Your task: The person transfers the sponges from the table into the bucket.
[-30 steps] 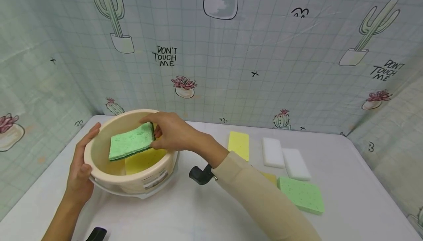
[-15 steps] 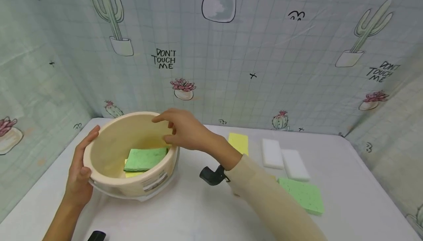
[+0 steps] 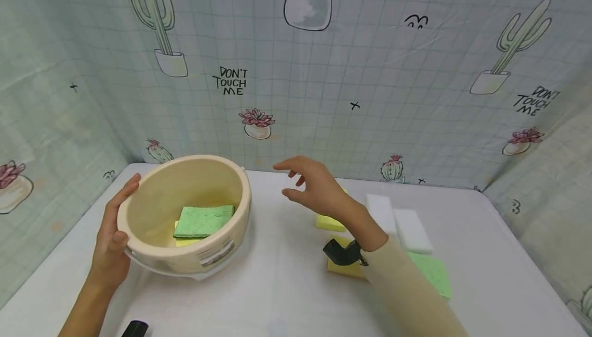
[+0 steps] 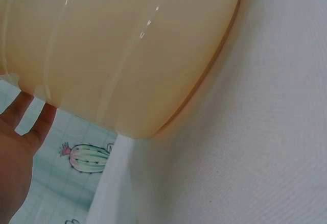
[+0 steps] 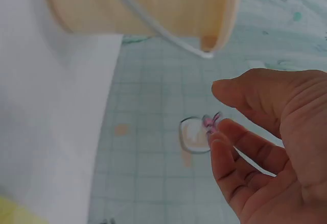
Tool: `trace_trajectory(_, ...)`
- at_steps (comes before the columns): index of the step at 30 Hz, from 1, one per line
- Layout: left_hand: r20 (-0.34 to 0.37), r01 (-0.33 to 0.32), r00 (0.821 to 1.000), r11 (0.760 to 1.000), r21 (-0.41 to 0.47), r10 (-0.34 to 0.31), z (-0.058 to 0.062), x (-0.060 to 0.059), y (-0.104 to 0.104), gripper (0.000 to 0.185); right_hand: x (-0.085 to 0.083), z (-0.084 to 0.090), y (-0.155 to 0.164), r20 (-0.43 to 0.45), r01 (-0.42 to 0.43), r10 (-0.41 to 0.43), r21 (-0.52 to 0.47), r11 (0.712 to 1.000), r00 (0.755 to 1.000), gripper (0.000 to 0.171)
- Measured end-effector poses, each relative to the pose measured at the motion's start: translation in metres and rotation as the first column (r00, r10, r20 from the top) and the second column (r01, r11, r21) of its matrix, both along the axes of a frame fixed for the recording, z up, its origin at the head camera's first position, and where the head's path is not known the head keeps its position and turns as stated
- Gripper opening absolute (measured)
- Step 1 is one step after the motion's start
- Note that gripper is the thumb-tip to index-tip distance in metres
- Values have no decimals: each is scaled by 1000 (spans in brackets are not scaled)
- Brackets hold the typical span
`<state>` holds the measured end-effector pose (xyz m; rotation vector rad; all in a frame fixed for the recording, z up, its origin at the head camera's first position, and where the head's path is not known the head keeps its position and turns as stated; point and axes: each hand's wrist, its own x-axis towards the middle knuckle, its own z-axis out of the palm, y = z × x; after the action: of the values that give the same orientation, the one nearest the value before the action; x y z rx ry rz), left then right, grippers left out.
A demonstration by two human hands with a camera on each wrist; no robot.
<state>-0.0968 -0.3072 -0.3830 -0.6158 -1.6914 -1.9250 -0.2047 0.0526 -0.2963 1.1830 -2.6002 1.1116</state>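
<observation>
Between the cream bucket [image 3: 185, 213] and the sponges lay a bare strip of white table [image 3: 277, 285], wide enough for my right hand [image 3: 319, 190] to pass (it hung empty above that gap). My left hand [image 3: 111, 239] blocked the bucket's near left rim. To the right, the yellow sponge [image 3: 326, 221], the two white sponges [image 3: 398, 221] and the green sponge [image 3: 435, 275] crowded the tabletop, and the patterned curtain [image 3: 324, 80] closed off the back.
</observation>
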Motion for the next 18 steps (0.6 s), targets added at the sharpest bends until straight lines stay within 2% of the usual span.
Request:
trace_trajectory(6,6,5,1000,1000,19,-5,0,-1,0,76,0,-24,28,24,50,-50,5,999,998,46)
trace_trajectory(12,-4,6,1000,1000,14,-6,-1,-1,0,75,0,-35,51,21,84,-83,-28,996,996,45)
trace_trajectory(18,-15,14,1000,1000,10,-13,-1,-1,0,75,-6,-56,80,73,174,-170,-54,983,983,47)
